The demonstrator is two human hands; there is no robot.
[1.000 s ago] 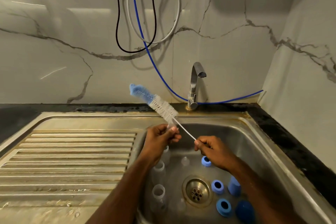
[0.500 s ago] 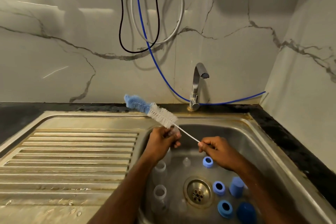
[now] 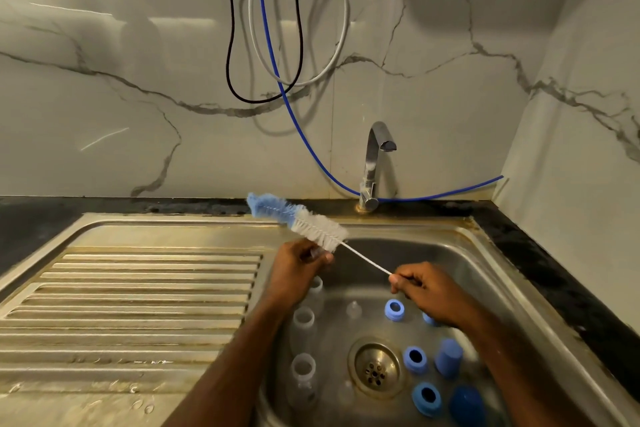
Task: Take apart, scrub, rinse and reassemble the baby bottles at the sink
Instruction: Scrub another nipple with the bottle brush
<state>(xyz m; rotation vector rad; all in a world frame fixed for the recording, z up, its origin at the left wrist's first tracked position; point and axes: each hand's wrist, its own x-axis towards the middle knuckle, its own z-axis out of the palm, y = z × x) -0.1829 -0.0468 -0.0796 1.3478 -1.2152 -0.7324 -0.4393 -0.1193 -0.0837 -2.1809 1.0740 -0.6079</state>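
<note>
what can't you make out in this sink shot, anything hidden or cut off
Head view only:
- The small clear part held in the left hand: curled fingers cover most of it, so its kind is unclear.
- The handle end of the blue and white bottle brush: buried in the right hand.
- A blue plastic ring: mostly behind the right wrist.
- The dark blue domed cap: partly behind the right forearm.
- The clear bottles: partly behind the left forearm.
</note>
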